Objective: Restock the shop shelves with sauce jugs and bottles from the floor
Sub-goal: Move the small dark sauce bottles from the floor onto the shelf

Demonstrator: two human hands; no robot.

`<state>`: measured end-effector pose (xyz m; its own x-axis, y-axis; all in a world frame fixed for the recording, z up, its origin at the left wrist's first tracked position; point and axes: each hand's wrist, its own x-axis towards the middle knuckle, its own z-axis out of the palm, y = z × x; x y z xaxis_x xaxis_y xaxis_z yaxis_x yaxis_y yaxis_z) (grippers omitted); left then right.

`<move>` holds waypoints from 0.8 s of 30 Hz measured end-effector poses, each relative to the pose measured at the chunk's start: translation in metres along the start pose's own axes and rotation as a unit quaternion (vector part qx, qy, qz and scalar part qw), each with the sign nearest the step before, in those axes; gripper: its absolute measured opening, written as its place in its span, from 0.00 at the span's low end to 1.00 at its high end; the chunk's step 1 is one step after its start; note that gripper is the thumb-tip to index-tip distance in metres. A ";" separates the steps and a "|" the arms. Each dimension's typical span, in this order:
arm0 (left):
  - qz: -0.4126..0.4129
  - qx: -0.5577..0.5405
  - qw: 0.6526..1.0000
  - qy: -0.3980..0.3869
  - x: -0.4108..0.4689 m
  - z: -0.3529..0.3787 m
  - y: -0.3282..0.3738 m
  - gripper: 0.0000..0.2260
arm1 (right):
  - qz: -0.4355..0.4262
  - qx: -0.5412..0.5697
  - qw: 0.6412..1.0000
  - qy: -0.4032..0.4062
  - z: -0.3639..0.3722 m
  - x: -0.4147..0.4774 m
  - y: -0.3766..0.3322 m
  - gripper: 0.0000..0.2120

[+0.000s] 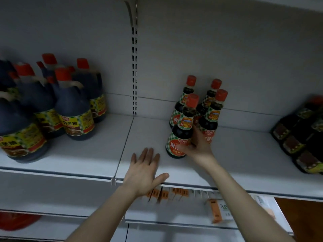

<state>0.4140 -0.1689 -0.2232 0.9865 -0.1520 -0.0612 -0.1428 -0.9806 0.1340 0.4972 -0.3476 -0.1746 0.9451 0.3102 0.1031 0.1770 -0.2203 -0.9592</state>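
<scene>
Several small dark sauce bottles with red caps stand grouped on the white shelf point(97, 159). My right hand point(197, 147) is wrapped around the front sauce bottle point(181, 130), which stands upright on the shelf beside the other bottles point(211, 116). My left hand point(145, 170) hovers flat over the shelf's front edge, fingers spread, holding nothing, a little left of that bottle. Large dark sauce jugs point(73, 109) with red caps and yellow labels crowd the shelf's left side.
More dark bottles point(300, 137) lie or lean at the shelf's right end. A slotted upright post point(134, 70) divides the back panel. Below, a lower shelf holds orange-and-white boxes point(216, 210) and something red point(15, 220) at far left.
</scene>
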 end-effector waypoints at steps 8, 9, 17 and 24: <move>-0.033 0.030 0.999 0.000 0.001 0.005 -0.002 0.35 | 0.044 -0.075 0.988 0.130 0.028 -0.018 0.037 0.25; -0.030 0.035 0.999 0.002 0.001 0.005 -0.001 0.34 | 0.044 -0.074 0.988 0.131 0.029 -0.015 0.039 0.25; -0.033 0.057 0.998 0.011 0.001 0.007 0.000 0.32 | 0.057 -0.036 0.988 0.140 0.030 0.015 0.041 0.27; -0.036 0.056 0.998 0.002 0.002 0.004 -0.001 0.32 | 0.048 -0.086 0.981 0.168 0.033 0.026 0.045 0.27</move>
<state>0.4153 -0.1691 -0.2273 0.9949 -0.0794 -0.0624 -0.0784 -0.9968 0.0173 0.5206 -0.3190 -0.2234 0.9918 -0.0358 0.1229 0.0989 -0.3955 -0.9131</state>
